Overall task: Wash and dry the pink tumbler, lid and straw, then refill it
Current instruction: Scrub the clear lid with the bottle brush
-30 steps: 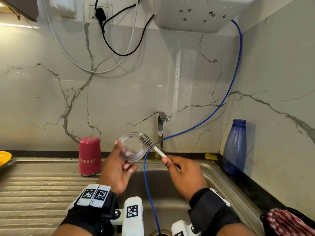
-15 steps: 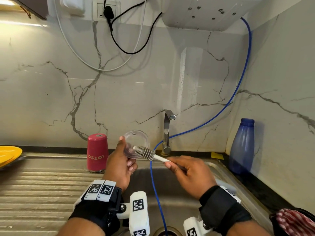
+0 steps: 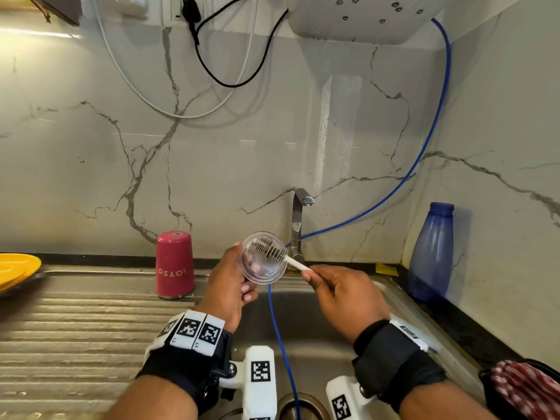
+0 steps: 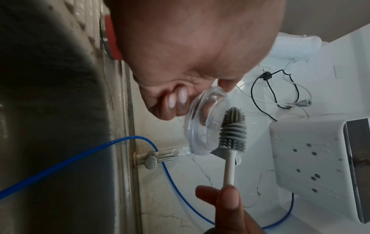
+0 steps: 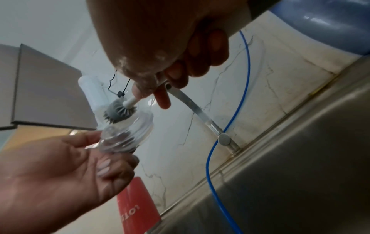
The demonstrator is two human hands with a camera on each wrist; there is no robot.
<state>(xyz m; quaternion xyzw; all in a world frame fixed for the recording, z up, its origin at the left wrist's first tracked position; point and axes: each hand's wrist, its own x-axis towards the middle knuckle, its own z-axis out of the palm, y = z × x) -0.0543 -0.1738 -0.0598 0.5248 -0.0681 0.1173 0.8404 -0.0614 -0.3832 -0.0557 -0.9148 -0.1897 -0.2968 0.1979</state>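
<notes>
While left hand [image 3: 228, 286] grips lid [image 3: 263, 257], right hand [image 3: 345, 291] brushing

Clear lid [image 3: 263, 258] beside upturned pink tumbler [image 3: 175, 264]

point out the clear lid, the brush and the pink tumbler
clear lid [image 3: 263, 268], head view, lower part of its transparent disc
brush [image 4: 233, 129], left wrist view, grey bristle head
pink tumbler [image 3: 175, 265], head view, side wall
</notes>
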